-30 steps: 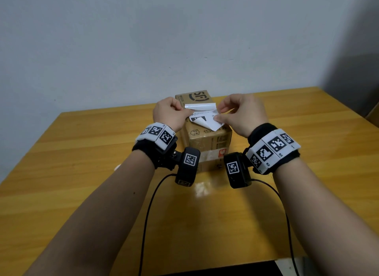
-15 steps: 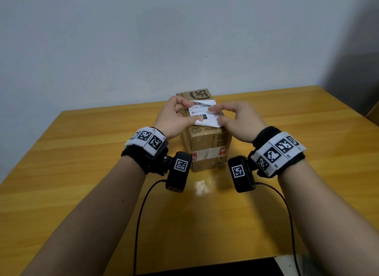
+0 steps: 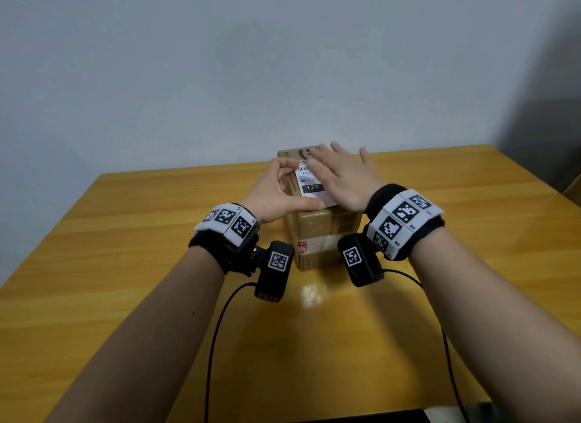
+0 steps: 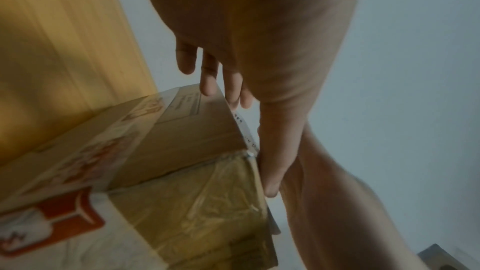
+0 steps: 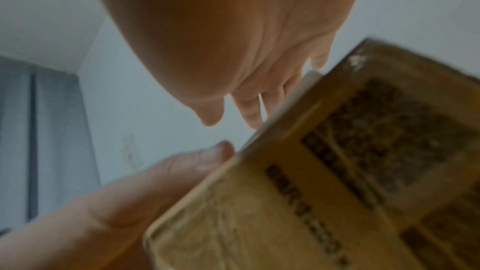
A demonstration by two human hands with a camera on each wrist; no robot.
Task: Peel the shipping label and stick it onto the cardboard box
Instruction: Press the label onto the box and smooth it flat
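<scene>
Near: wooden table (image 3: 314, 344). Cardboard box (image 3: 317, 230) stands on it between the wrists. Shipping label (image 3: 309, 185) lies print-up on the box top. Left hand (image 3: 273, 191): thumb straight along label's near edge, forefinger bent onto its far left corner, pinching nothing. Right hand (image 3: 344, 175): fingers straight, spread, flat over label's right side. Judged: peeled and placed; pressing smooth is left

White shipping label (image 3: 311, 185) flat atop upright brown taped cardboard box (image 3: 317, 226) on table.
</scene>
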